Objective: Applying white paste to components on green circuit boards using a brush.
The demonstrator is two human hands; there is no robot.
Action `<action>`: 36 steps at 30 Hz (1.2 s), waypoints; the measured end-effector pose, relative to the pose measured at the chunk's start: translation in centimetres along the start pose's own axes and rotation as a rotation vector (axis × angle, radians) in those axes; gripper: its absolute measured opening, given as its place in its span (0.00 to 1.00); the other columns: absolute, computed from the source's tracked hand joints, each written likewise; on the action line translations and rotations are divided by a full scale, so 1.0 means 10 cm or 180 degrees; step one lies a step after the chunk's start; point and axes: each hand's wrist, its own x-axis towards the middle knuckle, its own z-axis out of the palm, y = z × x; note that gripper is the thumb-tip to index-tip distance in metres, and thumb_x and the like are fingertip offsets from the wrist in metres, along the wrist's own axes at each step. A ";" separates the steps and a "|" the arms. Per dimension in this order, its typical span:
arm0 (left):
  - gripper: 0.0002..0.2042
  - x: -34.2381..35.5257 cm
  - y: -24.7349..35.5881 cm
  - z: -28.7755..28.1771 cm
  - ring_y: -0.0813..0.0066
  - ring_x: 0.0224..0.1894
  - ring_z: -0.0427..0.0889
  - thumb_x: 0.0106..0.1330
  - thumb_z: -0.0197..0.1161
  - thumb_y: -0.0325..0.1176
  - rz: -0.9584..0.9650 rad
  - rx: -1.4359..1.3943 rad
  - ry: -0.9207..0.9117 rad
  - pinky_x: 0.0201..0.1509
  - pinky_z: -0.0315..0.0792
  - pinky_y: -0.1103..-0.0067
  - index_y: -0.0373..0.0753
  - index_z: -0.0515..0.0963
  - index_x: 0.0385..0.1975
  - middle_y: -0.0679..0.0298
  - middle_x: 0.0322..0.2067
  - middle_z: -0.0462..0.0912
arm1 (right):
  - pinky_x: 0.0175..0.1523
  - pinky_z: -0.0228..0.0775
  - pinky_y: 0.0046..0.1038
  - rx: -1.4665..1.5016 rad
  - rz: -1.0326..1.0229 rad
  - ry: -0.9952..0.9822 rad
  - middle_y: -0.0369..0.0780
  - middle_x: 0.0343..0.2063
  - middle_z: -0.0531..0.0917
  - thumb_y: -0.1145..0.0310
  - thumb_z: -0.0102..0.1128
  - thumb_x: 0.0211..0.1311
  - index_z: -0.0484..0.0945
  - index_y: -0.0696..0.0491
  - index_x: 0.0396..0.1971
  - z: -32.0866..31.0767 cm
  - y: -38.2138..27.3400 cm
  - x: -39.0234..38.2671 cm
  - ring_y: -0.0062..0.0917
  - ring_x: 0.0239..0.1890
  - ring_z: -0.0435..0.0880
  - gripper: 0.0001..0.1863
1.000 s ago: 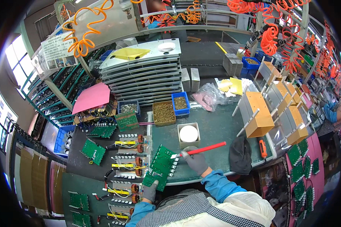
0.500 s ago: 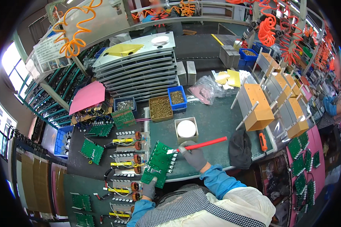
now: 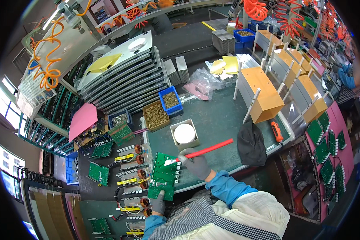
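My left hand [image 3: 159, 205], in a grey glove, grips the lower edge of a green circuit board [image 3: 163, 173], thumb on top. My right hand [image 3: 197, 165], gloved too, is closed around what looks like a brush with a long red handle [image 3: 214, 149]. Its flat white tip lies over the board's upper part, near the row of pale components along the right edge. Whether the tip touches the board I cannot tell. Just beyond the right hand stands a square box [image 3: 197, 141] holding a round white tub [image 3: 184, 133].
Left of the board sit several units with copper coils and yellow labels [image 3: 126, 181]. Farther back are a box of brass screws [image 3: 156, 116], a blue bin [image 3: 171, 100] and stacked metal panels [image 3: 124, 76]. A dark cloth [image 3: 251, 145] and orange screwdriver [image 3: 276, 131] lie right.
The view has turned, so the bench appears shifted left. The white tip has moved from the board's right edge inward over its upper part. Both hands keep their holds.
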 end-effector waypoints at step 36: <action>0.22 -0.04 0.13 0.07 0.73 0.49 0.80 0.63 0.69 0.30 0.0120 -0.0496 0.0006 0.55 0.75 0.73 0.37 0.75 0.57 0.65 0.50 0.82 | 0.44 0.73 0.21 0.0345 -0.0452 -0.0040 0.35 0.30 0.81 0.72 0.60 0.66 0.77 0.56 0.42 0.14 -0.44 0.14 0.17 0.34 0.79 0.07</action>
